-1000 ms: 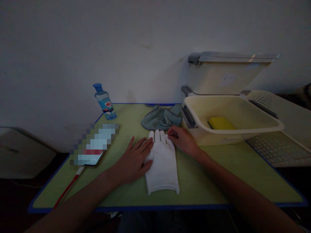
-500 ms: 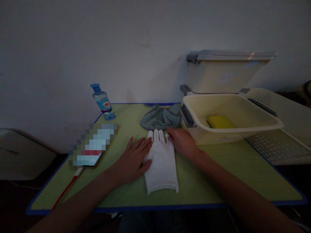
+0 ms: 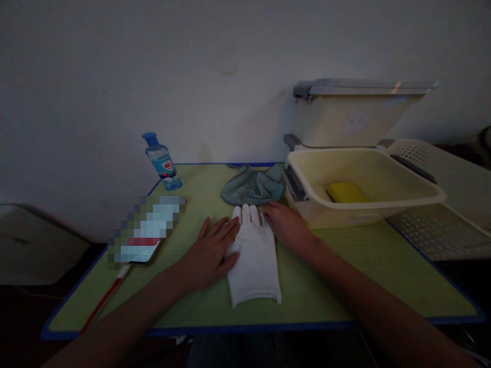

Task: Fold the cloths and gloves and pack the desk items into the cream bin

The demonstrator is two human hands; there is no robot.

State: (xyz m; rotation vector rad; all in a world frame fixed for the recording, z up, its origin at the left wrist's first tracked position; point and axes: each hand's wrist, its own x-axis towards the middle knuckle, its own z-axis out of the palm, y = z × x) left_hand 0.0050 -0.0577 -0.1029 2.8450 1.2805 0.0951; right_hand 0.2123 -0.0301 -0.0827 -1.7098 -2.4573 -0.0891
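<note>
A white glove (image 3: 253,260) lies flat in front of me, its fingers pointing away and its cuff towards the near edge. My left hand (image 3: 209,254) rests with fingers spread, the fingertips and thumb on the glove's left side. At the upper right of the glove, my right hand (image 3: 287,225) has its fingers curled together around the tip of one glove finger; the exact grip is partly hidden. Just beyond the glove fingertips lies a crumpled grey-blue cloth (image 3: 253,186).
A lidded plastic box (image 3: 353,217) stands open at the right with a yellow sponge (image 3: 347,192) inside. Back left is a blue bottle (image 3: 163,162); nearer lies a phone (image 3: 148,254) on a red cable (image 3: 102,304). The green table (image 3: 314,301) has a blue edge.
</note>
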